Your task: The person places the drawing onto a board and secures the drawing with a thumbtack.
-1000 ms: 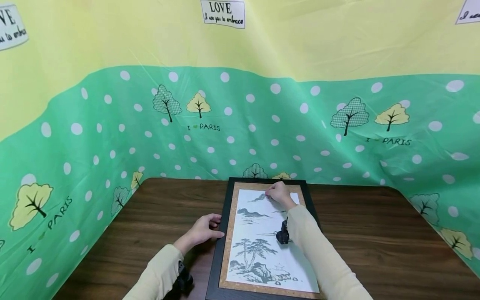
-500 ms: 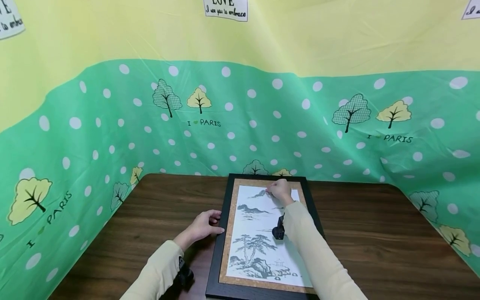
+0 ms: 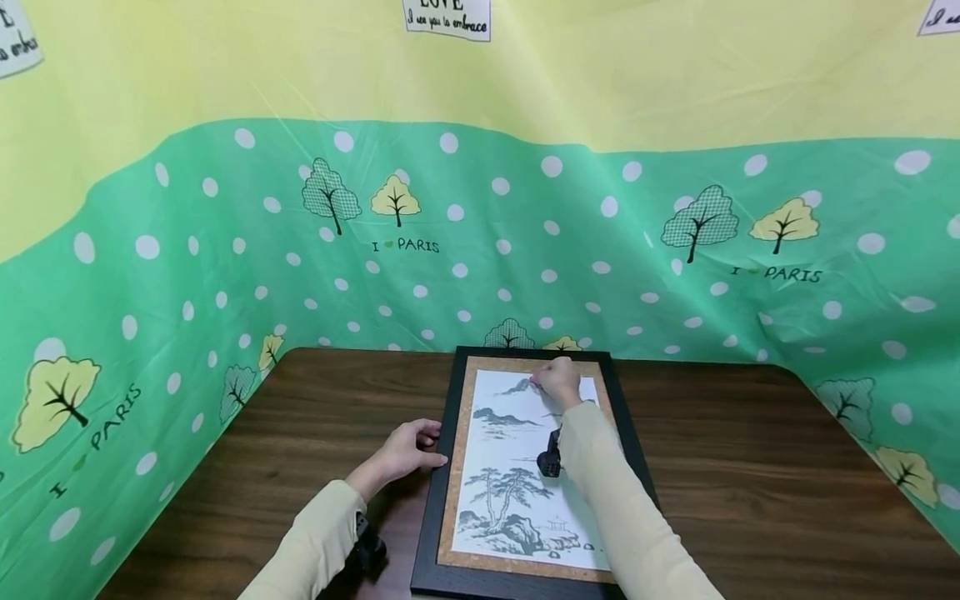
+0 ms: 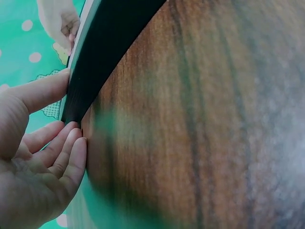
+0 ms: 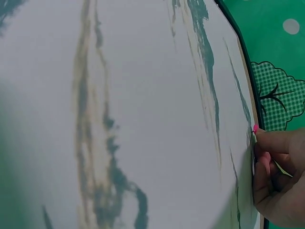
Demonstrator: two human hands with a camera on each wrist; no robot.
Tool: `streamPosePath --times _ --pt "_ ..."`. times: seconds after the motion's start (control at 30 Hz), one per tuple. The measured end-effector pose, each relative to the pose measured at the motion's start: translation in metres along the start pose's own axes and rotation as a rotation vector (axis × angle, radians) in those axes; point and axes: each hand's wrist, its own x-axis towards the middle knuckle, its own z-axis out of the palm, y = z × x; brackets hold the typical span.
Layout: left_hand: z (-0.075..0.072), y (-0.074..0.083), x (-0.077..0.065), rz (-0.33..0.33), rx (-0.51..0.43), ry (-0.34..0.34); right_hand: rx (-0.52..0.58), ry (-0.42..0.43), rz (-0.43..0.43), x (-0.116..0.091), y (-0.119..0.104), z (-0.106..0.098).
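My left hand (image 3: 405, 452) rests against the left edge of a black-framed cork board (image 3: 441, 500). Its thumb and fingers lie fairly straight along the frame's side in the left wrist view. A white sheet with an ink landscape of pines and hills (image 3: 491, 450) lies on the cork. Near the sheet's top, my right hand (image 3: 558, 382) pinches a small pink push pin (image 5: 256, 128) between thumb and fingers. Its dark point seems to meet the paper; whether it has entered the cork cannot be told. More pink (image 5: 266, 157) shows among the curled fingers, its kind unclear.
The board lies on a dark wood-grain table (image 3: 750, 467). Behind and around it hangs a green and yellow cloth (image 3: 480, 208) with dots and printed trees. A black wrist camera (image 3: 550, 456) hangs under the right forearm, over the sheet.
The head view has tilted and shifted slightly. My right wrist and forearm have swung a little to the left, while the fingers stay at the sheet's top. My left hand keeps its place.
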Motion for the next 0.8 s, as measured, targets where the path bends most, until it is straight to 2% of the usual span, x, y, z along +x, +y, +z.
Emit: streamPosePath --times 0.37,0.47,0.6,0.7,0.8 --pt "-0.005 -0.004 -0.004 0.008 -0.021 0.021 -0.023 0.003 -0.009 -0.004 -0.008 0.005" --pt "-0.005 -0.008 -0.006 0.008 -0.024 0.014 0.001 -0.035 0.003 -0.003 -0.007 0.005" --pt "-0.005 -0.011 -0.009 0.017 -0.021 0.003 0.103 -0.113 -0.008 -0.002 0.0 0.0" --pt "-0.006 -0.012 -0.01 0.028 -0.02 0.004 0.141 -0.158 -0.06 -0.003 0.005 -0.007" --pt "-0.005 -0.012 -0.012 0.026 -0.019 0.006 0.108 -0.194 -0.11 -0.006 0.009 -0.016"
